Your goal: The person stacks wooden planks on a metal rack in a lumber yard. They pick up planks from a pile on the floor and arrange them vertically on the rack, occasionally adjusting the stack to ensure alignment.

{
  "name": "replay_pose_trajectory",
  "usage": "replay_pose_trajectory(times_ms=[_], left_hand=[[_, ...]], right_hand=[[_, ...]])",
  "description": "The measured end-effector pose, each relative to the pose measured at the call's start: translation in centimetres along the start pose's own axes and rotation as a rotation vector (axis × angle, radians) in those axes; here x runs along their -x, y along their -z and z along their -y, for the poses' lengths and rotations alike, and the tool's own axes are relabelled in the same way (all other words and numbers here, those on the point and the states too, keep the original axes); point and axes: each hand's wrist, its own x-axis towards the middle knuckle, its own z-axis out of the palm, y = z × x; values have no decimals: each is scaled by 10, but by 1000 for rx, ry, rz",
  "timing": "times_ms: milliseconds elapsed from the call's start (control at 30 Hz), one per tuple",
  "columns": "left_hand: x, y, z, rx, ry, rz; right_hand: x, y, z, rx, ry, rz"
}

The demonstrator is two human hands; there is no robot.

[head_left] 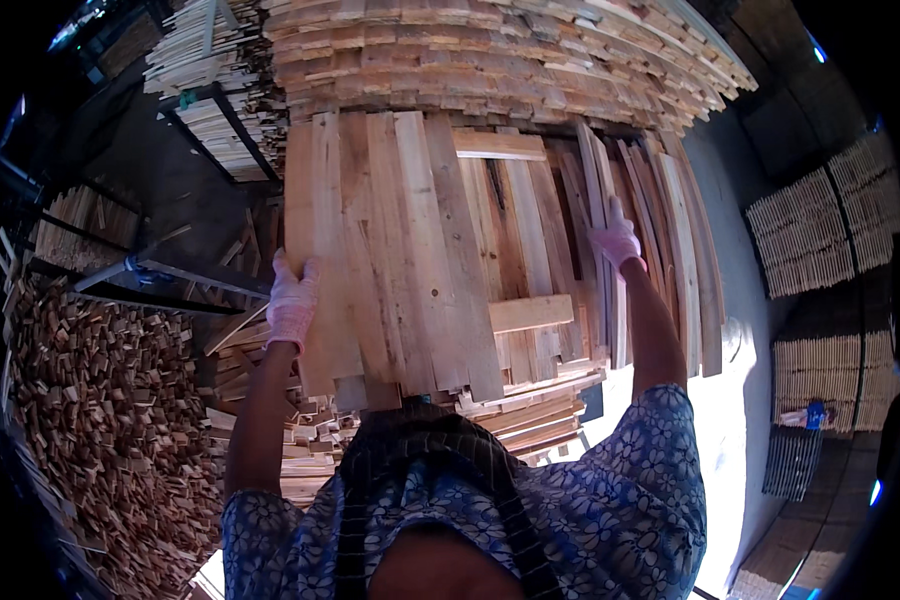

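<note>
Flat wooden boards lie side by side in front of me, running away from my body. My left hand, in a pale pink glove, grips the outer edge of the leftmost board, its thumb toward the top face. Farther right, my gloved right hand is closed around a narrow board tilted up on its edge; the undersides of its fingers are hidden. Two short crosspieces, a far one and a near one, lie across the boards between my hands.
Beyond the boards rises a tall stack of planks. A large heap of wood offcuts fills the lower left, near a dark metal frame. Bundled wood stacks stand along the right, past a strip of floor.
</note>
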Motion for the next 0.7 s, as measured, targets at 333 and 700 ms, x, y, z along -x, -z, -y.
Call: replay_pose_trajectory(times_ms=[333,700], left_hand=[[21,10,-30,-11,55,6],[19,10,0,-106,-25,-52]], right_hand=[[98,-44,115,-63,196,212],[73,-10,80,266,399,-224]])
